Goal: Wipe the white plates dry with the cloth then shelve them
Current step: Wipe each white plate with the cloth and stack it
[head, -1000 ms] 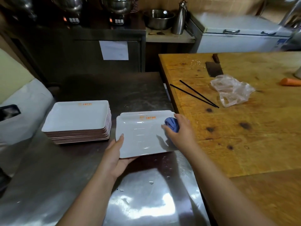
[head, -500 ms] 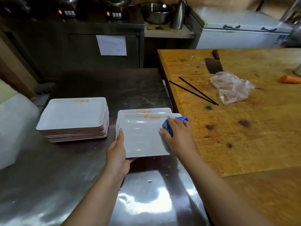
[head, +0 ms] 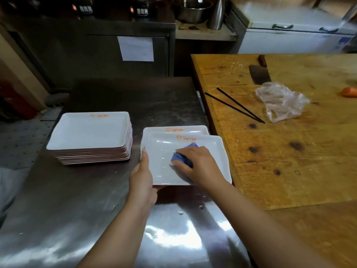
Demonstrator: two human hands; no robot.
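The left hand (head: 142,176) grips the near-left edge of the top white plate (head: 216,151), thumb along its rim, raised over a second plate (head: 173,129) on the steel counter (head: 77,200). The taller stack (head: 87,132) sits left. The right hand (head: 201,163) clutches the soft blue cloth (head: 180,159) on it. The plate looks stiff, slick when wet and breakable; it is best held by the rim.

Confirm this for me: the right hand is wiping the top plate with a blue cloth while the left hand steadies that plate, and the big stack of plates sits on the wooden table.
One thing is wrong. The head view shows the stack of plates on the steel counter, not the wooden table. The rest holds: the right hand wipes the top plate with the blue cloth while the left hand steadies it.
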